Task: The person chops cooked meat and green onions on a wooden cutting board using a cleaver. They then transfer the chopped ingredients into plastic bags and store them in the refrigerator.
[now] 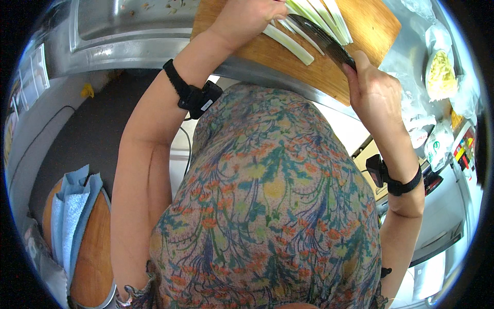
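Observation:
At the top of the head view lies a wooden cutting board [370,27] with long pale green-white vegetable strips [291,47] on it. My right hand [372,83] grips the end of a dark-bladed knife [322,38], which points up and left across the board. The blade lies among the strips, its far end close to my left hand [260,11]. The fingers of my left hand are bent at the left ends of the strips, near the top edge of the picture; whether they hold a strip cannot be told.
A metal sink [127,19] with food scraps adjoins the board on the left. On the right stand a dish of shredded pale yellow food [441,77] and plastic bags [439,145]. A round wooden stool [92,247] at lower left bears a folded blue cloth [73,216].

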A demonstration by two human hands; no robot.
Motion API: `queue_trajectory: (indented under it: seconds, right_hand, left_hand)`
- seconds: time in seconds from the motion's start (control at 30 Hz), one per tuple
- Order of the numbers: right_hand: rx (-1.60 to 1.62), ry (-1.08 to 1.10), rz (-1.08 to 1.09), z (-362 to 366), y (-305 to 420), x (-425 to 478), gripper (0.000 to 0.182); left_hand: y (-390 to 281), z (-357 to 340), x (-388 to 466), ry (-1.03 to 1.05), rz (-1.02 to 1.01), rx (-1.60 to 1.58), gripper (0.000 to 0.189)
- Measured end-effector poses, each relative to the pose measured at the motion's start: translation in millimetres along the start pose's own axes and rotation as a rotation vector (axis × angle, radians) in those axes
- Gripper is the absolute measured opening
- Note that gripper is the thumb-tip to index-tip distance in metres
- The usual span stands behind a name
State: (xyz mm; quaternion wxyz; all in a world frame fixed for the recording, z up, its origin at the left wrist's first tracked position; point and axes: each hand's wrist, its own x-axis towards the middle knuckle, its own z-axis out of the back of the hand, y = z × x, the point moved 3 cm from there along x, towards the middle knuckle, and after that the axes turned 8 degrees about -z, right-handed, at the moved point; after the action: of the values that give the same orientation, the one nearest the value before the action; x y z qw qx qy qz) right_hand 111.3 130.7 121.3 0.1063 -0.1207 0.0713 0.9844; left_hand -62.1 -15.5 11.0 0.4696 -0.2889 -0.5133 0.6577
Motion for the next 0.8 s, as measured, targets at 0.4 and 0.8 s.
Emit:
queue_trajectory:
  seconds: [0.4,0.8]
  right_hand:
    - [-0.010,0.030,-0.026,-0.9,4.9,3.6,0.016]
    - [0.020,0.030,-0.015,-4.3,5.1,2.1,0.015]
  left_hand:
    - [-4.6,3.9,-3.5,0.059,-0.488,0.686,0.008]
    - [-4.4,2.1,-5.0,0.027,-0.512,0.669,0.005]
